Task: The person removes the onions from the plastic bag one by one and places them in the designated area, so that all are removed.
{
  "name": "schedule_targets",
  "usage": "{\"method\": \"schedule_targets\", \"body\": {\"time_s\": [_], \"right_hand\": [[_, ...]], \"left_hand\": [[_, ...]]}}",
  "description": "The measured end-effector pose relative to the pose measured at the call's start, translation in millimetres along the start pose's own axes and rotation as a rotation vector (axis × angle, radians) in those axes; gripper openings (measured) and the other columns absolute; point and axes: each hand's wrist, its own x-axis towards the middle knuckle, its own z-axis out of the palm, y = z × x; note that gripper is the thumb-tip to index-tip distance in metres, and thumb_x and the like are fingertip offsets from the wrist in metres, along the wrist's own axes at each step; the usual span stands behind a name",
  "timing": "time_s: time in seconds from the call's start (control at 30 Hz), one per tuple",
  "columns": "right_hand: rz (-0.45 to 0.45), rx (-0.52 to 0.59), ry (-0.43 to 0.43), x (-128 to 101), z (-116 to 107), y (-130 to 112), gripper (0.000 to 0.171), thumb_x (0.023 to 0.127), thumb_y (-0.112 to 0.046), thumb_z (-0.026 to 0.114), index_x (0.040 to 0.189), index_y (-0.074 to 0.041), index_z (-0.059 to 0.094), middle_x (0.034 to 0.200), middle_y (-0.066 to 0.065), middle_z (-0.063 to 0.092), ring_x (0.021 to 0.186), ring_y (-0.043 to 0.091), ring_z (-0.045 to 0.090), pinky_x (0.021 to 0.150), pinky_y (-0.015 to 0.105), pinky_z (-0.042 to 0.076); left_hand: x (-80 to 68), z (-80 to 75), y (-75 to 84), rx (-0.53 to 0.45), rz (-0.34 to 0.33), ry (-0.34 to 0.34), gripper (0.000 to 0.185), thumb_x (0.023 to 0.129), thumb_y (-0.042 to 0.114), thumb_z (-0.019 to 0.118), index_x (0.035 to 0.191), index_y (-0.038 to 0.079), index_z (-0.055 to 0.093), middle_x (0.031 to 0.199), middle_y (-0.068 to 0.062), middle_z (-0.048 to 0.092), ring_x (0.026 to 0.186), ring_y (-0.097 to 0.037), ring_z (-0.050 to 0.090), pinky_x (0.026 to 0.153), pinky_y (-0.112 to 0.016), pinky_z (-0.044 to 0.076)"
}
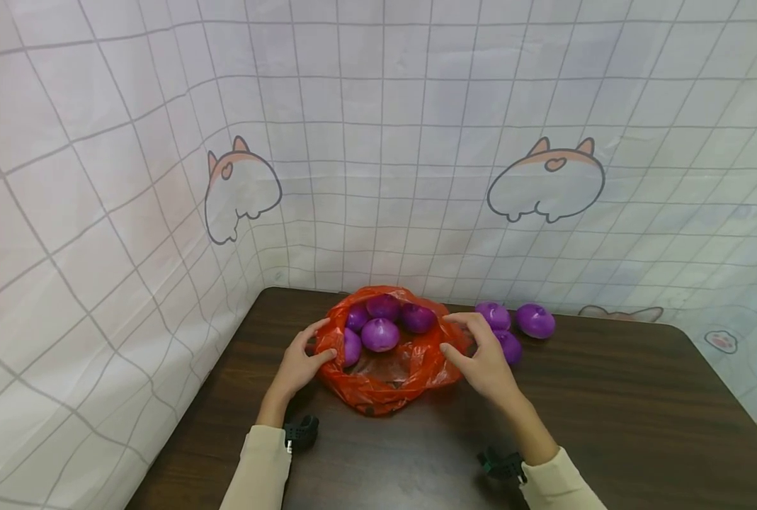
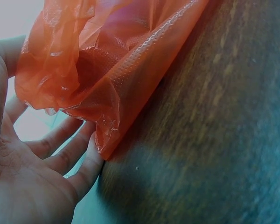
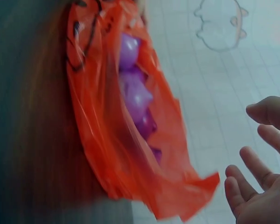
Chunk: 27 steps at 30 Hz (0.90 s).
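Note:
An orange-red plastic bag [image 1: 384,379] lies open on the dark wooden table [image 1: 607,411] with several purple onions [image 1: 380,334] inside. My left hand [image 1: 319,341] is at the bag's left rim, thumb and fingertips touching the plastic. The left wrist view shows its fingers [image 2: 60,144] nearly straight beside the bag's edge [image 2: 107,93]. My right hand [image 1: 456,334] hovers at the bag's right rim. In the right wrist view its fingers [image 3: 245,179] are loosely curled and apart from the bag [image 3: 130,154]. Three more purple onions [image 1: 534,320] lie on the table just right of the bag.
A gridded white cloth backdrop [image 1: 416,142] with cartoon prints walls in the table at the back and left. Bare tabletop stretches to the right and toward me. Black wrist camera mounts [image 1: 302,432] sit near both sleeves.

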Motion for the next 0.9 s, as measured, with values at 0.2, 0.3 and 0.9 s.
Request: {"method": "schedule_targets", "body": {"time_s": [0.2, 0.3, 0.9], "right_hand": [[-0.001, 0.053, -0.075, 5.9, 25.7, -6.2, 0.045, 0.090, -0.011, 0.077, 0.132, -0.019, 0.062, 0.133, 0.007, 0.056, 0.122, 0.028, 0.056, 0.105, 0.054, 0.048], [0.007, 0.077, -0.132, 11.5, 40.5, -5.2, 0.047, 0.090, -0.011, 0.077, 0.134, -0.016, 0.060, 0.136, 0.010, 0.056, 0.124, 0.032, 0.055, 0.106, 0.055, 0.047], [0.245, 0.083, -0.196, 52.7, 120.1, 35.7, 0.066, 0.089, -0.022, 0.080, 0.147, -0.012, 0.049, 0.142, 0.021, 0.043, 0.126, 0.041, 0.051, 0.102, 0.061, 0.049]], "left_hand": [[1.2, -1.0, -1.4, 0.015, 0.000, 0.005, 0.064, 0.091, 0.024, 0.077, 0.149, 0.029, 0.052, 0.146, -0.015, 0.051, 0.117, -0.036, 0.054, 0.084, -0.040, 0.052], [0.8, -0.9, -0.2, 0.020, -0.004, 0.002, 0.064, 0.091, 0.024, 0.077, 0.149, 0.030, 0.052, 0.147, -0.015, 0.051, 0.117, -0.036, 0.053, 0.085, -0.041, 0.052], [0.2, -1.0, 1.1, 0.005, -0.006, -0.001, 0.063, 0.091, 0.025, 0.078, 0.149, 0.029, 0.053, 0.148, -0.016, 0.050, 0.118, -0.035, 0.051, 0.087, -0.044, 0.050]]}}
